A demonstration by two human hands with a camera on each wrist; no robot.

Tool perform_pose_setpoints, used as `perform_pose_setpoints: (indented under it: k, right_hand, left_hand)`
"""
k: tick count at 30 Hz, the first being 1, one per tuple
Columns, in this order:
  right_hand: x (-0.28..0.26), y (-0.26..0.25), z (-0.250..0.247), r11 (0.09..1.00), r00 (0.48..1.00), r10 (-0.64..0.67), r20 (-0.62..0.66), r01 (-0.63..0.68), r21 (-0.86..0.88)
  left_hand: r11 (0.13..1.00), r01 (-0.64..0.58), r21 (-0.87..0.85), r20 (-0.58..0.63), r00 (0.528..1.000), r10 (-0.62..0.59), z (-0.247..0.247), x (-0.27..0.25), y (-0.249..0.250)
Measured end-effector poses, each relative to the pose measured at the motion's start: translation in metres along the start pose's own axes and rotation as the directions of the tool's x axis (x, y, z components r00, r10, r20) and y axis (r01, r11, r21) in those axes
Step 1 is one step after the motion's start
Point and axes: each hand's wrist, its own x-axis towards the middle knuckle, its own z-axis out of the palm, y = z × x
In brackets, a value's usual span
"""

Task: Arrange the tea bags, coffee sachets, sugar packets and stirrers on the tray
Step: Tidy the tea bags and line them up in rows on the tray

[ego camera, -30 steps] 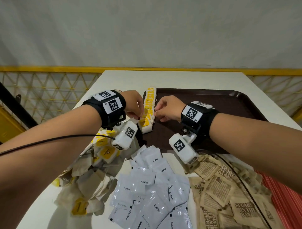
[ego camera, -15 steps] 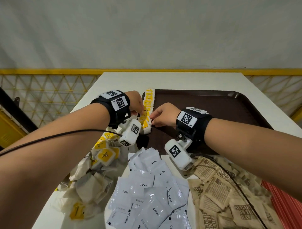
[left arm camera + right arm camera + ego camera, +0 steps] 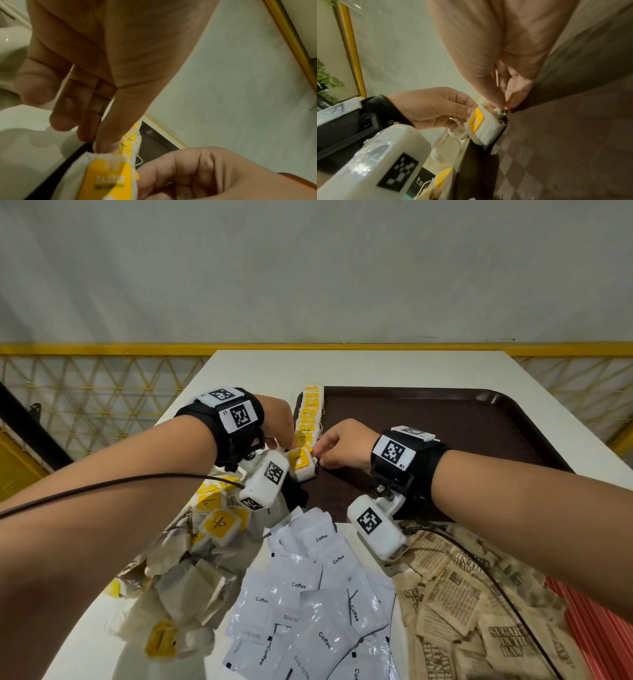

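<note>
Both hands work one tea bag (image 3: 301,463) w/ a yellow tag, at the near end of the row of tea bags (image 3: 309,419) that runs along the tray's left rim. Right hand (image 3: 342,444): thumb and forefinger pinch the bag's right-hand corner, other fingers curled in; seen clearly in the right wrist view, fingertips (image 3: 513,100) meeting on the paper edge. Left hand (image 3: 279,422): fingers fairly straight, pointing down, tips (image 3: 106,143) touching the bag's top edge on the left side; whether it actually pinches, can't tell. The bag sits on the tray rim, tilted, touching the next bag in the row. Tray (image 3: 445,419) is dark brown, on a white table (image 3: 359,368). Nearer the person, off the tray: loose heap of tea bags (image 3: 191,563) at left, white coffee sachets (image 3: 308,604) in the middle, brown sugar packets (image 3: 472,611) at right, w/ something red-striped (image 3: 596,621) at the far right edge. A black cable (image 3: 113,487) crosses the left forearm.
</note>
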Motion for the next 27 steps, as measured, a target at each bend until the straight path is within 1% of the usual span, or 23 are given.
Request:
perform_pose_setpoints:
  k: [2,5,9,14,18,20,23,27]
  right_hand:
    - [0.000,0.001,0.001,1.000,1.000,-0.006,-0.008,0.006,-0.019]
    - [-0.001,0.002,0.001,1.000,1.000,-0.016,-0.005,0.016,-0.023]
    - [-0.003,0.002,-0.002,1.000,1.000,-0.004,-0.004,0.004,0.023]
    - [-0.007,0.002,-0.002,0.998,0.998,-0.006,0.055,0.002,0.065]
    - [-0.007,-0.002,0.000,0.999,0.994,0.016,0.112,-0.021,0.039]
    - [-0.007,-0.003,0.002,1.000,0.992,0.022,0.122,-0.024,0.013]
    - [-0.005,-0.004,0.004,1.000,0.993,0.022,0.117,-0.021,-0.012]
    - [-0.002,-0.003,0.006,0.999,0.998,0.021,0.051,-0.019,-0.033]
  left_hand:
    - [1.000,0.003,0.017,0.021,1.000,-0.004,0.000,0.000,0.001]
    - [1.000,-0.005,-0.025,0.031,1.000,0.005,0.000,-0.002,0.003]
    - [0.999,-0.044,-0.023,-0.052,0.998,0.043,-0.006,0.000,0.003]
    - [0.996,-0.061,0.063,-0.090,0.994,0.066,-0.010,0.007,0.014]
    - [0.996,-0.063,0.065,-0.072,0.995,0.068,-0.009,0.013,0.016]
    - [0.997,-0.053,0.052,-0.077,0.995,0.057,-0.007,0.016,0.015]
    - [0.999,-0.041,0.004,-0.117,0.992,0.041,-0.005,0.018,0.011]
    - [0.995,-0.016,-0.095,-0.165,0.986,0.000,-0.005,0.017,0.009]
